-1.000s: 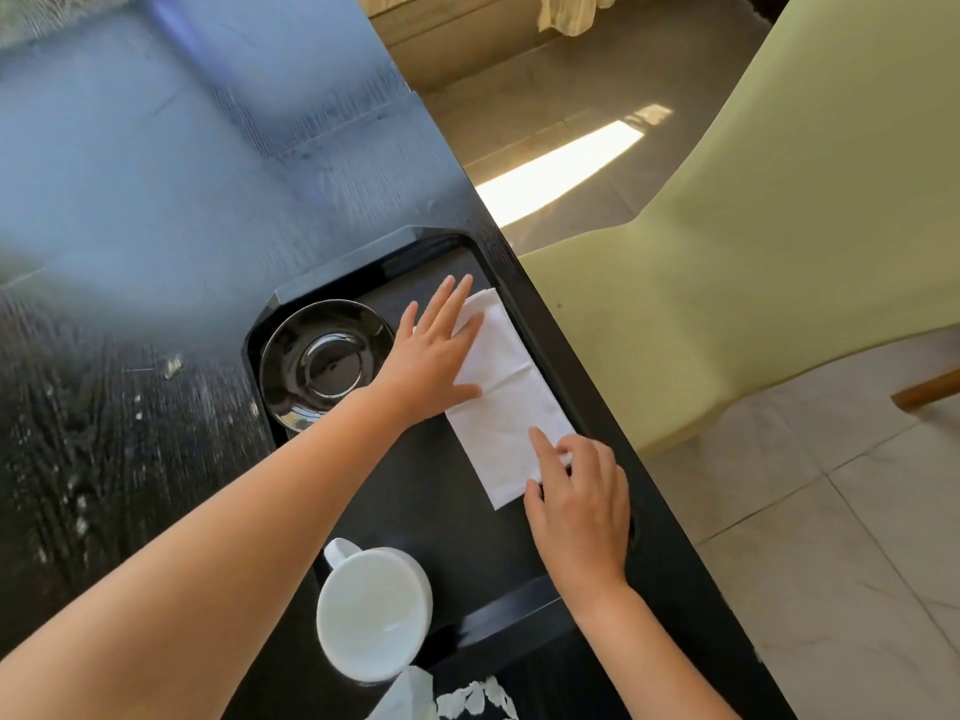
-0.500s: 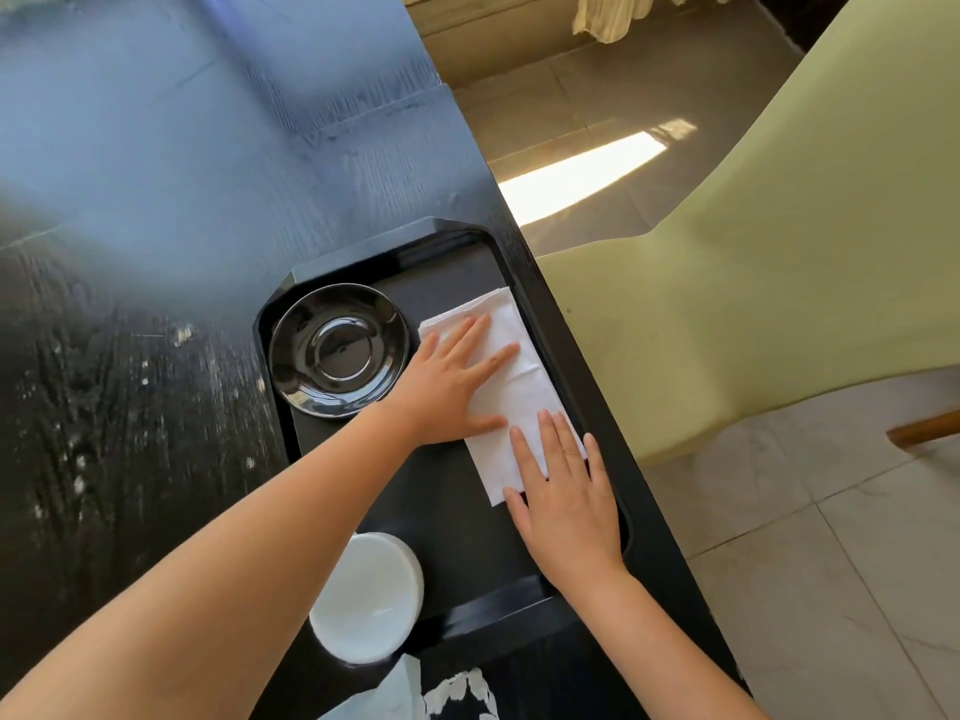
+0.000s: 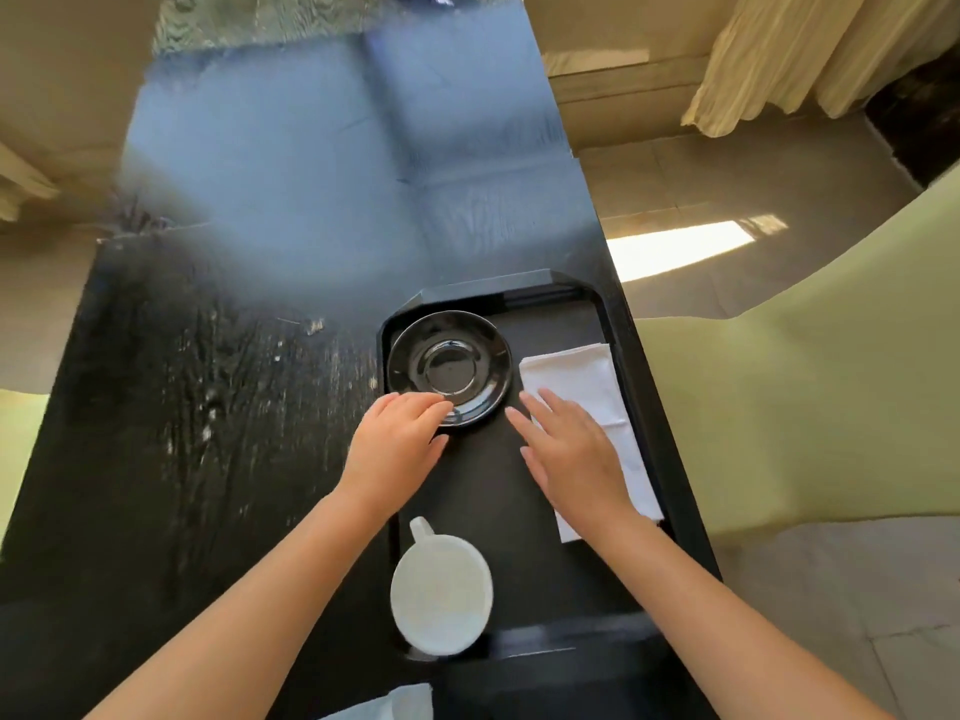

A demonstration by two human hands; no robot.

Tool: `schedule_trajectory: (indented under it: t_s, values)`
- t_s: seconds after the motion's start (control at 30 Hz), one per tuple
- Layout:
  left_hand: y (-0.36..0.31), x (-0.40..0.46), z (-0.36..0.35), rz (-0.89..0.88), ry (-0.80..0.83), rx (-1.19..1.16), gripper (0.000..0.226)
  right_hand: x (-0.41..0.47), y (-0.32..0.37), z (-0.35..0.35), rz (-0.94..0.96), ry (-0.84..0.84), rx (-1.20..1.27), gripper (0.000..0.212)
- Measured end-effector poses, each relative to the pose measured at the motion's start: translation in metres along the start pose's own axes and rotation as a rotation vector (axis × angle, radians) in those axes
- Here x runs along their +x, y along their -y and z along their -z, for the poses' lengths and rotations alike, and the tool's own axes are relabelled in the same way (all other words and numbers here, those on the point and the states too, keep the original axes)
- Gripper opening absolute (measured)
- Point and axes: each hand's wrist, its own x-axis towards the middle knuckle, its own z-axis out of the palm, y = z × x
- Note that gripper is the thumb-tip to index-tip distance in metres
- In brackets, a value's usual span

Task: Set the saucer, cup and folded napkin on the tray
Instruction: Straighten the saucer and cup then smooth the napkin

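A black tray (image 3: pixel 639 366) lies along the right edge of the dark table. In its far left corner sits a glossy black saucer (image 3: pixel 451 367). A folded white napkin (image 3: pixel 582 379) lies flat along the tray's right side. A white cup (image 3: pixel 441 595) stands in the near left corner, handle pointing away from me. My left hand (image 3: pixel 397 446) has its curled fingers touching the saucer's near rim. My right hand (image 3: pixel 569 449) is flat, fingers spread, over the napkin's near left part and the tray floor.
The black wooden table (image 3: pixel 208 407) stretches left and away. A pale green chair (image 3: pixel 805 407) stands close to the right of the table edge. White paper (image 3: pixel 395 704) lies at the bottom edge. A curtain (image 3: pixel 810 54) hangs at the far right.
My left hand has left the napkin and moved left to the saucer's near rim. My right hand has slid slightly left, partly off the napkin. The camera has tilted up.
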Motion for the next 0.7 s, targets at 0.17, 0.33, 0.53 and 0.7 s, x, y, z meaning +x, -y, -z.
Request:
schedule_trajectory:
  t_s: [0.17,0.33,0.53,0.7]
  values:
    - [0.025,-0.009,-0.008,-0.025,0.077,0.047,0.038,0.041,0.000,-0.030,0.268,-0.030,-0.016,0.028]
    - [0.025,-0.015,-0.012,-0.065,0.051,0.038,0.034,0.041,-0.008,-0.040,0.266,-0.010,-0.002,0.018]
    - [0.028,-0.024,-0.015,-0.104,0.059,0.028,0.038,0.032,-0.003,-0.034,0.251,0.016,-0.008,0.017]
    - [0.031,-0.031,-0.019,-0.145,0.069,0.014,0.037,0.020,-0.004,-0.032,0.255,0.014,0.013,0.018]
